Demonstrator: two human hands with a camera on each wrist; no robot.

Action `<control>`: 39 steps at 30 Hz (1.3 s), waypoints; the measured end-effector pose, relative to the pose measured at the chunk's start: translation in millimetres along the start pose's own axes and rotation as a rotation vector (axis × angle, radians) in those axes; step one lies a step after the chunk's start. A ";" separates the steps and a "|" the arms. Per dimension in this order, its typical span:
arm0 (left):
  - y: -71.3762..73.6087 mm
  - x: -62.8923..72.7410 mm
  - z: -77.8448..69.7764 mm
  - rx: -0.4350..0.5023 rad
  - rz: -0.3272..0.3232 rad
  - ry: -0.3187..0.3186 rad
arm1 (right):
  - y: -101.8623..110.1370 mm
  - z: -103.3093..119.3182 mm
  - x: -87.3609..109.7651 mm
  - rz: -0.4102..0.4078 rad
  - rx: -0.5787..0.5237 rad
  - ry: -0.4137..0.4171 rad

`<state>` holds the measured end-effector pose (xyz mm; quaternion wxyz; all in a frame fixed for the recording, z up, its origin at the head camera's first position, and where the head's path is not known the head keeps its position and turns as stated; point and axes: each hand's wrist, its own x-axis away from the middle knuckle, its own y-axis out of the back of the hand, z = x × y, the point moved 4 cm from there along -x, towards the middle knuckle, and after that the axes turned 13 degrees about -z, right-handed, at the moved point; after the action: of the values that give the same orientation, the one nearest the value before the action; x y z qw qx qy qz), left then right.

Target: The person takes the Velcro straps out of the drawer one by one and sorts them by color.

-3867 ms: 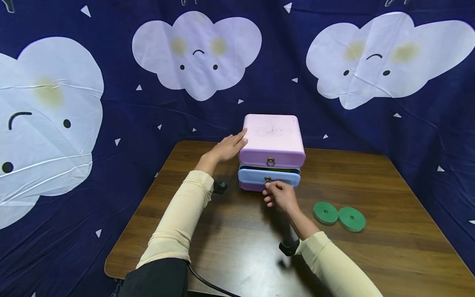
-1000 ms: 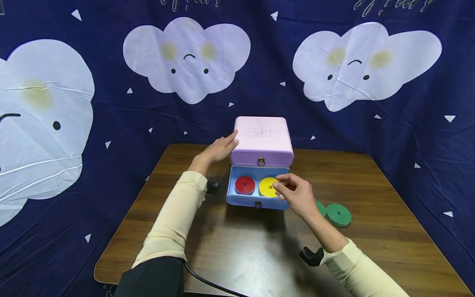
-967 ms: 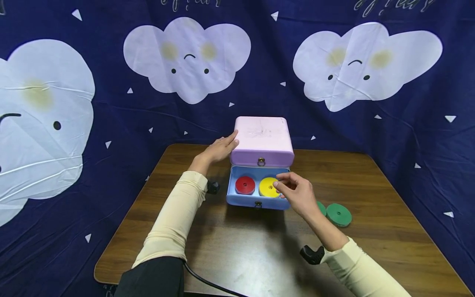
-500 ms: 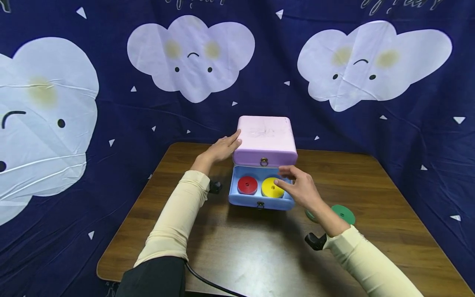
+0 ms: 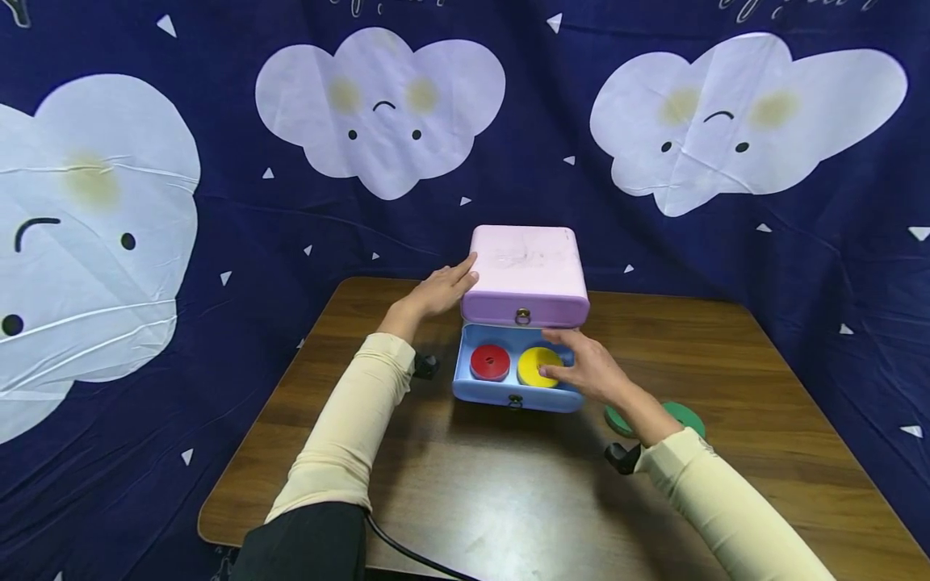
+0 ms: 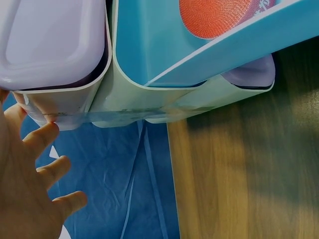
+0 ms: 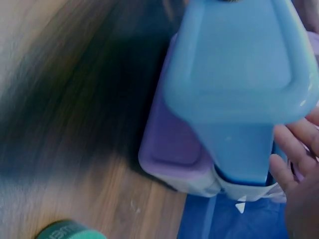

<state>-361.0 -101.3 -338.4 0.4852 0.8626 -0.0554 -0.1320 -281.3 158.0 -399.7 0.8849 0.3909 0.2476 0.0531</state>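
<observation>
A small drawer cabinet with a pink top (image 5: 526, 254) stands on the table, its blue drawer (image 5: 483, 393) pulled far out. Inside lie a red disc (image 5: 490, 363) on the left and a yellow disc (image 5: 534, 361) on the right, each round and flat with a small centre hole. My left hand (image 5: 438, 290) rests with extended fingers against the cabinet's upper left side. My right hand (image 5: 596, 369) reaches over the drawer's right side, fingers and thumb spread, the thumb tip overlapping the yellow disc. In the right wrist view, the drawer front (image 7: 239, 59) hides the discs.
Two green discs (image 5: 684, 417) lie on the wooden table (image 5: 465, 484) to the right, partly behind the right forearm. A closed purple drawer (image 7: 174, 134) sits under the blue one. A black cable (image 5: 414, 554) runs along the front edge. A dark blue cloud-print cloth (image 5: 552, 105) hangs behind.
The blue drawer, nearly closed at first with my right hand at its ring pull, now stands out. My right hand has moved over the yellow disc and spread its fingers. My left hand stays put.
</observation>
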 end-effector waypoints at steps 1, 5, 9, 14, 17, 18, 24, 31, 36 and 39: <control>0.0 0.0 -0.3 0.000 0.000 -0.002 | -0.8 -2.2 -0.1 0.013 0.014 0.013; -0.2 -0.1 -1.0 -0.009 -0.002 -0.013 | -4.6 -8.2 -1.8 0.050 0.079 0.082; 0.1 -0.4 -1.1 -0.011 -0.006 -0.013 | -9.2 -11.3 -5.4 0.079 0.155 0.152; -0.4 -0.7 -0.7 -0.008 -0.006 0.001 | -12.6 -14.3 -8.2 0.108 0.209 0.202; -1.6 -1.5 -0.5 -0.007 0.000 0.005 | -13.9 -17.0 -7.7 0.129 0.255 0.232; -2.1 -1.8 -0.6 -0.007 0.002 0.006 | -14.5 -18.2 -7.5 0.136 0.266 0.240; -2.5 -3.5 -0.8 -0.004 -0.003 0.011 | -16.0 -22.9 -7.3 0.151 0.286 0.281; -2.9 -4.6 -0.1 -0.004 0.002 0.018 | -18.5 -26.5 -9.4 0.159 0.285 0.288; -2.6 -4.6 -1.3 -0.004 0.000 0.022 | -19.1 -28.5 -9.9 0.148 0.289 0.290; -3.3 -4.5 -1.7 -0.008 0.002 0.024 | -19.7 -29.0 -9.3 0.143 0.290 0.298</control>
<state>-364.9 -97.2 -339.7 0.4895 0.8621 -0.0498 -0.1212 -305.3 161.1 -426.8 0.7671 0.5183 0.3525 0.1368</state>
